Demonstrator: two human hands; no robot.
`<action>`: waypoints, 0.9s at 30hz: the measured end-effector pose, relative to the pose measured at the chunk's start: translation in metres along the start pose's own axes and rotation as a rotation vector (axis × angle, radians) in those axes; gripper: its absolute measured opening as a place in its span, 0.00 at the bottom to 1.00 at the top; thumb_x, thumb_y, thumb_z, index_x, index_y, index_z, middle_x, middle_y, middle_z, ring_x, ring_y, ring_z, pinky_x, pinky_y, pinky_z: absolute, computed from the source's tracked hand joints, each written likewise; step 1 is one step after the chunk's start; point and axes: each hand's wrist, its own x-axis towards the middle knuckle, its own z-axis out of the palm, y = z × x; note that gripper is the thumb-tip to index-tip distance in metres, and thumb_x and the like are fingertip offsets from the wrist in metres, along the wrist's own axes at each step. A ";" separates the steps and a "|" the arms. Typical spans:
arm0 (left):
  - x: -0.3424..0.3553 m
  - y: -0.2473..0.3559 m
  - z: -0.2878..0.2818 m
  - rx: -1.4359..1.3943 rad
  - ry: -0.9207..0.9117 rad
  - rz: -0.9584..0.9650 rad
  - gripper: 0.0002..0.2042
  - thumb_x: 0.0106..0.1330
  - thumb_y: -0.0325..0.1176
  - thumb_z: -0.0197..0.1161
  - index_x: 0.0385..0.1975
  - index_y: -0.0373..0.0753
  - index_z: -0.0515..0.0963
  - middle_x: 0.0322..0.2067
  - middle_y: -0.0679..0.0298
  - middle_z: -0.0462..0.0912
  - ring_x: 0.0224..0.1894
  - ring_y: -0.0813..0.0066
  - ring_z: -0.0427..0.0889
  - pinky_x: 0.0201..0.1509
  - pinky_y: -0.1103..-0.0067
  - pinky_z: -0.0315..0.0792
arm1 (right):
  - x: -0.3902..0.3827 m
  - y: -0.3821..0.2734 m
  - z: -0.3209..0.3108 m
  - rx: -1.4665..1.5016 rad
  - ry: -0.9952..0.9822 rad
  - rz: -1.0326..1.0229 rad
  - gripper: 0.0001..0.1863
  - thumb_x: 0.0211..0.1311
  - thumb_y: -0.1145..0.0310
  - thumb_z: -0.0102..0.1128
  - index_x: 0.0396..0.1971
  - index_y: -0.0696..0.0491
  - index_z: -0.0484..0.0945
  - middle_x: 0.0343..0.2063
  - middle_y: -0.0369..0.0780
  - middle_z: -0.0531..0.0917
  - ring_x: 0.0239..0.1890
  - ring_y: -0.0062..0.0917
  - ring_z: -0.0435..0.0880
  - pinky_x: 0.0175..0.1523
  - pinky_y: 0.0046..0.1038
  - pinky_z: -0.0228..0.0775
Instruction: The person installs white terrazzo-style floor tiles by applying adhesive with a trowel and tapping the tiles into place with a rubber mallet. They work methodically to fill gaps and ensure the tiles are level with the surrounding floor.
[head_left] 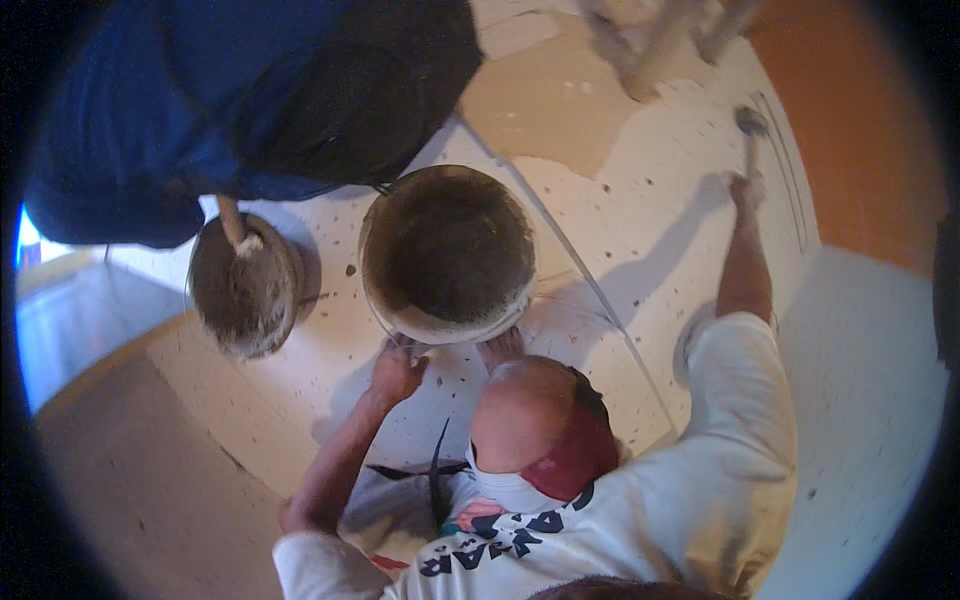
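Note:
Neither my left hand nor my right hand shows. Below me a person in a white shirt (660, 500) bends over, back toward me. That person's left hand (398, 372) is at the near-left rim of a large bucket (365, 250) with dark residue inside; their right hand (746, 190) grips a tool with a dark head (751, 121), held out to the right over pale boards. A second person in blue clothing (180, 90) is at upper left, an arm (232, 222) reaching into a smaller, dirty bucket (298, 280).
The pale boards (620, 240) are speckled with crumbs and crossed by a long seam. A tan patch (540, 110) spreads at the top. Blurred limbs or objects (650, 60) show beyond it. An orange surface (850, 150) borders the upper right.

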 end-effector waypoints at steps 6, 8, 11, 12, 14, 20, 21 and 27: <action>0.051 0.045 0.022 -0.041 0.004 0.219 0.12 0.59 0.31 0.61 0.43 0.40 0.81 0.42 0.48 0.82 0.48 0.45 0.78 0.57 0.56 0.71 | 0.096 0.075 0.063 -0.292 0.073 -0.059 0.24 0.67 0.43 0.51 0.34 0.49 0.84 0.31 0.43 0.85 0.35 0.37 0.85 0.45 0.45 0.77; 0.031 0.042 0.017 -0.137 0.062 0.126 0.11 0.59 0.30 0.60 0.42 0.40 0.81 0.41 0.49 0.82 0.48 0.46 0.79 0.57 0.56 0.71 | 0.081 0.030 0.086 -0.222 -0.069 0.015 0.22 0.67 0.45 0.52 0.38 0.50 0.81 0.35 0.44 0.83 0.38 0.37 0.85 0.45 0.45 0.77; 0.044 0.032 0.014 -0.188 0.079 0.135 0.12 0.60 0.29 0.58 0.43 0.39 0.80 0.43 0.50 0.82 0.50 0.48 0.79 0.59 0.57 0.72 | 0.089 0.044 0.063 -0.231 -0.105 0.152 0.22 0.66 0.48 0.54 0.45 0.52 0.77 0.41 0.45 0.81 0.41 0.37 0.84 0.45 0.45 0.78; 0.044 0.020 0.023 -0.176 0.000 0.081 0.12 0.61 0.29 0.58 0.43 0.39 0.80 0.43 0.50 0.82 0.51 0.48 0.79 0.60 0.58 0.72 | 0.095 0.039 0.054 -0.237 -0.113 0.172 0.22 0.66 0.49 0.54 0.48 0.53 0.76 0.43 0.46 0.80 0.42 0.37 0.84 0.45 0.45 0.78; 0.040 0.016 0.013 -0.121 0.029 0.128 0.14 0.61 0.29 0.57 0.46 0.37 0.79 0.46 0.49 0.81 0.54 0.50 0.78 0.63 0.60 0.71 | 0.097 0.033 0.042 -0.234 -0.131 0.221 0.24 0.66 0.51 0.56 0.52 0.54 0.73 0.47 0.46 0.79 0.45 0.37 0.84 0.45 0.46 0.79; 0.030 -0.031 -0.020 0.153 -0.099 0.013 0.20 0.61 0.34 0.62 0.52 0.34 0.73 0.49 0.48 0.76 0.55 0.48 0.75 0.59 0.60 0.72 | 0.122 0.094 0.057 -0.278 -0.114 0.314 0.29 0.67 0.48 0.51 0.59 0.55 0.70 0.53 0.46 0.77 0.49 0.35 0.83 0.41 0.46 0.80; 0.028 -0.050 0.007 0.106 -0.040 0.015 0.21 0.60 0.34 0.63 0.52 0.33 0.73 0.49 0.48 0.76 0.56 0.47 0.74 0.60 0.60 0.72 | 0.164 0.111 0.043 -0.363 -0.021 0.296 0.30 0.68 0.44 0.48 0.58 0.54 0.71 0.52 0.45 0.77 0.48 0.34 0.83 0.39 0.47 0.80; 0.010 -0.047 -0.057 0.269 -0.216 -0.244 0.27 0.61 0.38 0.66 0.58 0.32 0.68 0.55 0.45 0.73 0.59 0.45 0.72 0.63 0.59 0.70 | 0.136 0.166 0.129 0.533 -0.687 -0.194 0.27 0.70 0.47 0.48 0.54 0.57 0.73 0.44 0.44 0.80 0.43 0.35 0.83 0.43 0.42 0.77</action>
